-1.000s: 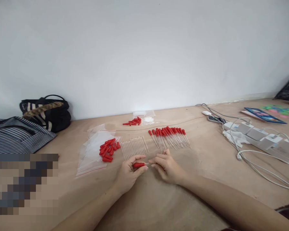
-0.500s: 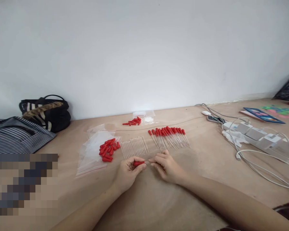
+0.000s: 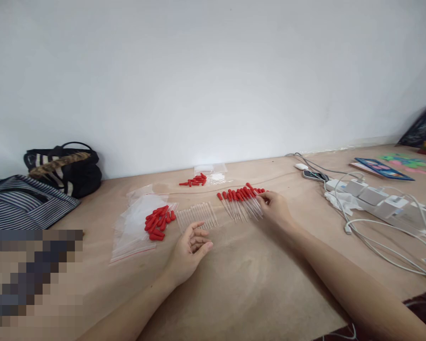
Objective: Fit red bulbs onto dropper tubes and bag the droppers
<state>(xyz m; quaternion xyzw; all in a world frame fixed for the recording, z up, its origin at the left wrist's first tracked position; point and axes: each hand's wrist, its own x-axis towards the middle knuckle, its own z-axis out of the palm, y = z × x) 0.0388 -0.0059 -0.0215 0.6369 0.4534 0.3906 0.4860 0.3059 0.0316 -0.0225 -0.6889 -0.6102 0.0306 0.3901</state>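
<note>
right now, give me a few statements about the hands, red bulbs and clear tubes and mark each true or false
1. The bare clear tubes lie between the nearer pile of red bulbs and the red-capped tubes. True.
2. The nearer pile of red bulbs is right of the red-capped tubes. False: it is left of them.
3. The right hand is at the red-capped tubes. True.
4. The red-capped tubes stand upright. False: they lie on the table.
5. The left hand is loosely open, with nothing visibly held. True.
</note>
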